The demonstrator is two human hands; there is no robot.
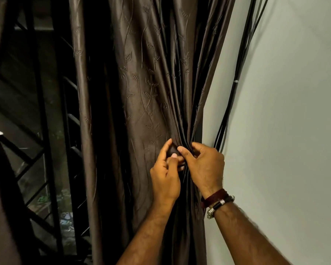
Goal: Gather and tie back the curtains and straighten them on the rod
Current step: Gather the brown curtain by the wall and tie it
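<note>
A dark brown curtain (141, 83) with an embossed leaf pattern hangs in front of me, its folds drawn together toward its right edge. My left hand (165, 176) pinches a bunch of the fabric between thumb and fingers. Touching it from the right, my right hand (203, 165) grips the same gathered folds, fingertips pressed into the cloth. I cannot make out a separate tie-back; it may be hidden under my fingers. The rod is out of view above.
A pale wall (285, 111) fills the right side, with a bundle of black cables (235, 92) running down along the curtain's edge. To the left, a dark window grille (44, 131) stands behind a second curtain edge (0, 188).
</note>
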